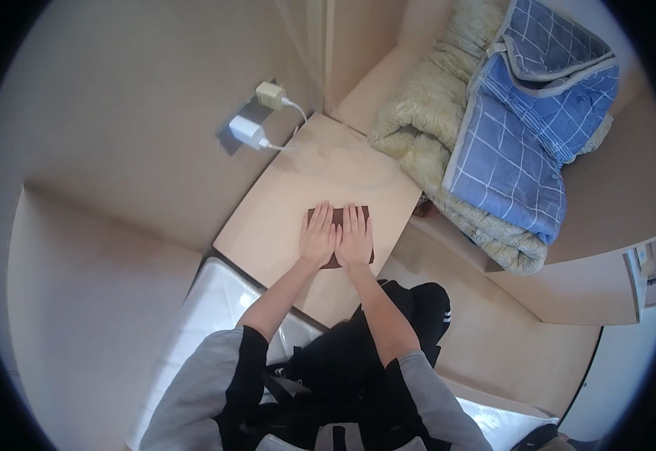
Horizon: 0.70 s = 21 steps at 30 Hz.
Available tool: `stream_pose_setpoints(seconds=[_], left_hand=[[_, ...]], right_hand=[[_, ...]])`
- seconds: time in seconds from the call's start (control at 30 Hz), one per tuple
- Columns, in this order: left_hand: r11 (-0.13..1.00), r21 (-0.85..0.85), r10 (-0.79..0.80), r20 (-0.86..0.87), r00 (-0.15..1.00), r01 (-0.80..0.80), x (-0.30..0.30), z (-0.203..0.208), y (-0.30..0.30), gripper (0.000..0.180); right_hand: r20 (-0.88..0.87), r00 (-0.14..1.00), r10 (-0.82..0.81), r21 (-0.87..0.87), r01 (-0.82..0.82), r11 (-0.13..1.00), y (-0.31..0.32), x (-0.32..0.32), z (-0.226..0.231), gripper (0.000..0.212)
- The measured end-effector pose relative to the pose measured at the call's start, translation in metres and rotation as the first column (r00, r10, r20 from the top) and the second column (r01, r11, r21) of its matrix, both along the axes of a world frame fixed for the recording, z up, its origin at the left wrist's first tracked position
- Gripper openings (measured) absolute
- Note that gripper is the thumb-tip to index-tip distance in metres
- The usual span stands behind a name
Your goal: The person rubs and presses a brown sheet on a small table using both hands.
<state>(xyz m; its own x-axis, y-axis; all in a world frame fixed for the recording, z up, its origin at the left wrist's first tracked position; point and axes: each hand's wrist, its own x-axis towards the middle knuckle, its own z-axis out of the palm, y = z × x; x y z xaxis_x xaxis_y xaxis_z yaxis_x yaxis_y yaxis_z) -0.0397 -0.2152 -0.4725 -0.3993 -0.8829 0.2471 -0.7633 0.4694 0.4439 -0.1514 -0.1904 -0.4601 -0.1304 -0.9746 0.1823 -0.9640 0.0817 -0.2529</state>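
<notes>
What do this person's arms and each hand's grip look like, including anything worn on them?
The left sleeve and right sleeve are roughly elbow-length, grey on the outer side with a black panel on the inner side. Below them the forearms are bare. The left-hand grip and right-hand grip are ungloved, with no ring or watch that I can make out.
</notes>
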Motion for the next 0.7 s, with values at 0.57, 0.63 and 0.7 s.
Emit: stream_pose_setpoints(seconds=[0.57, 0.63, 0.7], left_hand=[[0.992, -0.029, -0.124, -0.048, 0.991, 0.123, 0.105, 0.019, 0.028, 0.044], [0.995, -0.022, -0.095, -0.055, 0.994, 0.094, 0.116, 0.019, 0.044, 0.043], [0.999, -0.015, -0.048, -0.058, 0.997, 0.047, 0.120, 0.019, 0.056, 0.044]], right_hand=[[-0.065, 0.995, -0.074, 0.083, 0.079, 0.993, 0.027, 0.117, 0.002, 0.060], [-0.016, 0.998, -0.064, 0.065, 0.065, 0.996, 0.038, 0.128, -0.004, 0.059], [0.050, 0.998, -0.045, 0.059, 0.042, 0.997, 0.046, 0.131, -0.005, 0.058]])
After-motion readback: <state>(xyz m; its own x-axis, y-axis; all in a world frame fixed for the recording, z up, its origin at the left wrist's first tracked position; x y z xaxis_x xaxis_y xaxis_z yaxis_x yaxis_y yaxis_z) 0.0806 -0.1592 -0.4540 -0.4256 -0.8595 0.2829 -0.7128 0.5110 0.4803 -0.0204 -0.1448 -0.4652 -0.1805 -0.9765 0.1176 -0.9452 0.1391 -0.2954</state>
